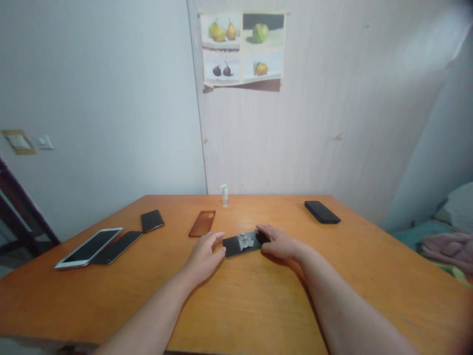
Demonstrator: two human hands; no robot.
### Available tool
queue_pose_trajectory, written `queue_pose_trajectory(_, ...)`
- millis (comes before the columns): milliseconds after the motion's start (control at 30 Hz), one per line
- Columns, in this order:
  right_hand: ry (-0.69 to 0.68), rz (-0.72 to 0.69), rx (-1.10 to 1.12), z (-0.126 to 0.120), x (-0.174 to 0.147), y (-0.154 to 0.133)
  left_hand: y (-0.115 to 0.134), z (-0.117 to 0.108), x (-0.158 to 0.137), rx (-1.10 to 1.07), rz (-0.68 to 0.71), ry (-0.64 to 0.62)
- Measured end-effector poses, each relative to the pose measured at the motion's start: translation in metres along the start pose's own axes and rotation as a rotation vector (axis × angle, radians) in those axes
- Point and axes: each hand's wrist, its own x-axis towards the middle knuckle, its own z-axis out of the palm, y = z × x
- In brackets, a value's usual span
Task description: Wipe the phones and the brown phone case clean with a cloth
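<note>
Head view: flat on the bench (258, 310), between the two hands, a dark phone (231, 248) with a crumpled pale wad (245, 241) on top. Right hand (279, 241) at the phone's right end, thumb on the near side and fingers on the far side, parted around that end; cannot tell whether gripping or merely resting there. Left hand (204, 255) at the opposite end, thumb and fingers spread wide, gap facing the phone; cannot tell whether touching its edge. Just beyond the left hand, a brown phone case (202, 224); farther off, a clear pump bottle (225, 199). Well to the left, a white tablet (90, 249), a dark slab (120, 246) close along its right side, and a smaller black device (152, 220) beyond. Far right, a black block (322, 212), well apart from the right hand.
</note>
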Motion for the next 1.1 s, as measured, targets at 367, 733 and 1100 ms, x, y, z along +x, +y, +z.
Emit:
queue_pose_trajectory(367, -0.009, -0.091, 0.017, -0.004, -0.004, -0.001, 0.048, -0.006, 0.011, 0.071, 0.15, -0.172)
queue_pose_trajectory(733, 0.034, -0.09, -0.074, -0.006, -0.006, -0.009, 0.074, 0.002, -0.016, 0.32, 0.253, -0.326)
queue_pose_trajectory(1100, -0.009, -0.103, -0.197, -0.012, -0.007, -0.015, 0.084, 0.016, 0.011, 0.43, 0.208, -0.314)
